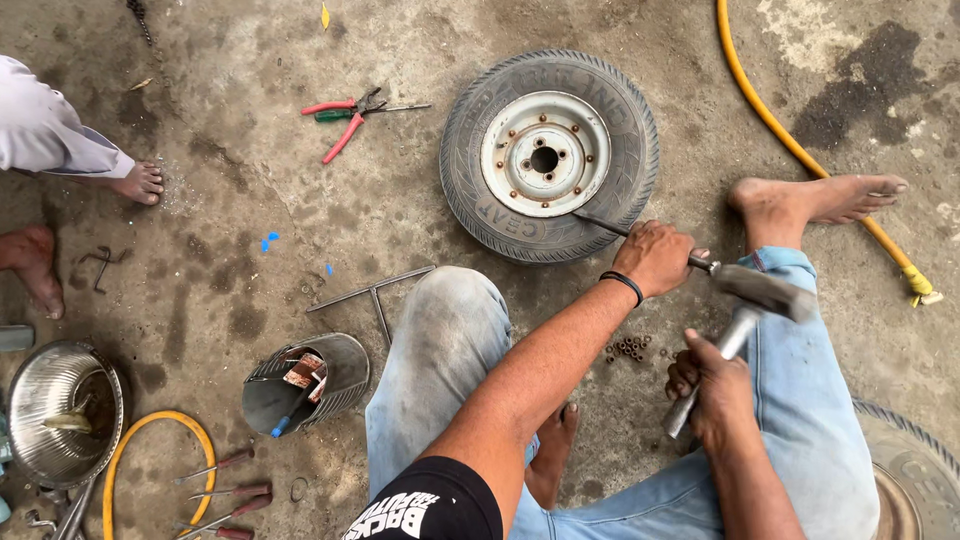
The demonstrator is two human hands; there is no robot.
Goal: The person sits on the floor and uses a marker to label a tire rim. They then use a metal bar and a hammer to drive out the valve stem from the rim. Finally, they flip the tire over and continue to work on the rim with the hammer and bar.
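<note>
A small tyre (470,170) on a pale steel rim (545,152) lies flat on the concrete floor in front of me. My left hand (655,257) grips a thin metal rod (600,225) whose tip rests at the edge between rim and tyre. My right hand (712,385) holds a hammer (762,290) by its handle, its heavy head blurred just behind the rod's rear end. A little pile of dark nuts (630,348) sits on the floor between my hands.
Red-handled pliers (345,120) lie left of the tyre, a cross wrench (375,295) by my knee. A metal can (310,385), a steel bowl (60,410), yellow hoses (790,140) and another tyre (915,470) surround me. Another person's bare feet (135,182) are at the left.
</note>
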